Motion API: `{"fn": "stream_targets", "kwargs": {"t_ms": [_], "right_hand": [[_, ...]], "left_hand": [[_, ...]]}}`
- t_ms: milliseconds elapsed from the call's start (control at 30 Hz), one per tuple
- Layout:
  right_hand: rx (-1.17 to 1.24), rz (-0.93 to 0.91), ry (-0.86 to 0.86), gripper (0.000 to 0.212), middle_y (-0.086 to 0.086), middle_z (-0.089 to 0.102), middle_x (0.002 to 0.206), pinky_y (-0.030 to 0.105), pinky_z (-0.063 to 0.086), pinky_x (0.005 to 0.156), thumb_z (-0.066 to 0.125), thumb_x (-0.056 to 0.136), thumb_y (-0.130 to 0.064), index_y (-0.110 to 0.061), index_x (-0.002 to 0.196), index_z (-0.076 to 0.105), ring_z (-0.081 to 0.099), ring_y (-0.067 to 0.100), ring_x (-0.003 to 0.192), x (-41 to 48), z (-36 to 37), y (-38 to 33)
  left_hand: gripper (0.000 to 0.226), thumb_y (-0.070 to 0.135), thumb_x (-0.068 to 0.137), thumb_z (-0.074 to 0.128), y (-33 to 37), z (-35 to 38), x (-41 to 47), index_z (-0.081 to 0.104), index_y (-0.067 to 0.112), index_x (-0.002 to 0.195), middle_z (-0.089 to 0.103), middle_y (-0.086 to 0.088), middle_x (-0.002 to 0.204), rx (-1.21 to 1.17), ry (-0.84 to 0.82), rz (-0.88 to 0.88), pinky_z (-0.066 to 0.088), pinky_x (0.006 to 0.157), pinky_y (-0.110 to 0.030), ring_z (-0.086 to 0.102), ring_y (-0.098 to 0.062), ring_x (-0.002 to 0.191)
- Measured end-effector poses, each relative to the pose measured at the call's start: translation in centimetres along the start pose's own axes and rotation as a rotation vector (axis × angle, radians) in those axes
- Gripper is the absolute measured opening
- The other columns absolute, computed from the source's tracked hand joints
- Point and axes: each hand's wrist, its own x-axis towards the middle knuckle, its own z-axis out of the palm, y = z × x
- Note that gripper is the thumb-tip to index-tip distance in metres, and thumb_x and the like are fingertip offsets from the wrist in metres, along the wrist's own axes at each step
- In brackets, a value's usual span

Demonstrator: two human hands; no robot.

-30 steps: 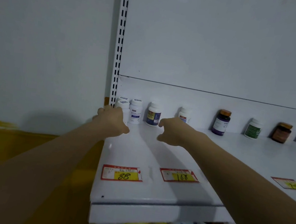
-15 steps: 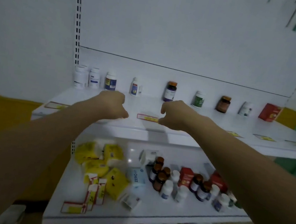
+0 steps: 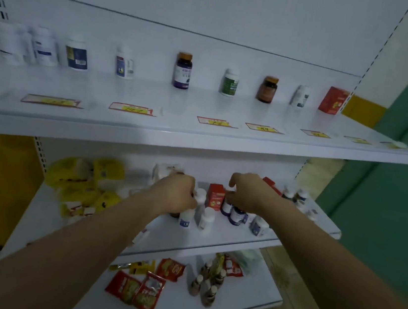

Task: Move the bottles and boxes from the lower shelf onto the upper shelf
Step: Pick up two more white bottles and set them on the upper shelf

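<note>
**Q:** Where are the bottles and boxes?

**A:** They are clustered midway along the white metal lower shelf (image 3: 212,241), standing upright with caps up. There are small white plastic bottles (image 3: 206,218), dark blue-labelled bottles (image 3: 237,214) and an upright red cardboard box (image 3: 215,196) between the hands.

**Q:** And the hands?

**A:** The left hand (image 3: 174,192) is curled over the cluster's left side. The right hand (image 3: 248,195) curls down over the dark bottles. Blur hides whether either grips anything.

**Q:** What surrounds them?

**A:** Soft yellow packets (image 3: 85,177) are heaped to the left. The white upper shelf (image 3: 201,130) overhangs the cluster. Along its back stands a row of upright bottles with wide gaps between them, and a red box (image 3: 333,100) at the right end. Price labels (image 3: 131,108) lie along its front strip.
</note>
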Motion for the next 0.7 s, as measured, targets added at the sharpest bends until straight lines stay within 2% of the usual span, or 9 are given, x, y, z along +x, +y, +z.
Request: {"fn": "stream_targets", "kwargs": {"t_ms": [133,233,300,433,567,633,700], "right_hand": [[-0.007,-0.006,-0.066,0.027,0.015,0.061,0.113,0.032,0.046,0.071,0.053,0.090,-0.020,-0.008,0.114,0.053,0.060,0.030,0.096,4.7,4.0,2.4],[0.018,0.009,-0.118,0.039,0.014,0.056,0.123,0.032,0.048,0.086,0.057,0.089,-0.021,-0.008,0.125,0.050,0.058,0.030,0.108,8.2,7.1,3.9],[0.019,0.021,-0.146,0.050,0.015,0.049,0.131,0.039,0.046,0.097,0.059,0.087,-0.024,-0.009,0.133,0.043,0.055,0.031,0.113,10.3,8.9,4.8],[0.087,0.009,-0.223,0.053,0.012,0.051,0.132,0.036,0.047,0.097,0.058,0.090,-0.022,-0.010,0.137,0.038,0.055,0.028,0.115,14.0,13.0,6.1],[0.227,0.010,-0.203,0.069,0.010,0.049,0.137,0.040,0.045,0.102,0.068,0.083,-0.028,-0.016,0.141,0.031,0.051,0.030,0.123,17.1,17.7,6.7],[0.246,0.005,-0.194,0.069,0.009,0.048,0.137,0.039,0.046,0.100,0.068,0.084,-0.030,-0.018,0.140,0.030,0.051,0.030,0.123,18.4,19.5,6.9],[0.248,-0.027,-0.190,0.069,0.010,0.043,0.141,0.041,0.045,0.101,0.065,0.085,-0.033,-0.019,0.142,0.028,0.049,0.031,0.124,19.2,20.9,7.1]], "left_hand": [[0.023,0.017,0.086,0.060,-2.7,3.4,4.7,0.057,0.012,0.109,0.058,-0.007,0.114,-0.040,-0.072,-0.043,0.048,0.092,-0.032,0.057,-0.025,0.107],[0.027,0.017,0.086,0.060,-4.7,5.5,8.0,0.057,0.011,0.111,0.059,-0.007,0.113,-0.032,-0.089,-0.084,0.048,0.095,-0.035,0.058,-0.026,0.107],[0.030,0.016,0.086,0.059,-5.7,7.0,9.9,0.055,0.009,0.115,0.058,-0.009,0.117,-0.037,-0.093,-0.109,0.047,0.096,-0.038,0.057,-0.028,0.108],[0.029,0.015,0.088,0.055,-7.2,10.0,13.5,0.053,0.007,0.116,0.059,-0.013,0.117,-0.029,-0.043,-0.141,0.047,0.093,-0.039,0.057,-0.030,0.106],[0.039,0.017,0.086,0.060,-8.4,13.2,16.8,0.047,0.007,0.122,0.057,-0.013,0.119,0.011,-0.034,-0.192,0.048,0.091,-0.039,0.057,-0.031,0.108],[0.047,0.020,0.084,0.065,-8.5,14.8,18.0,0.042,0.010,0.125,0.050,-0.012,0.128,0.051,-0.037,-0.188,0.047,0.094,-0.040,0.054,-0.031,0.114],[0.059,0.025,0.087,0.063,-8.3,16.2,19.0,0.035,0.011,0.136,0.038,-0.011,0.141,0.096,-0.047,-0.188,0.043,0.100,-0.040,0.046,-0.030,0.123]]}}
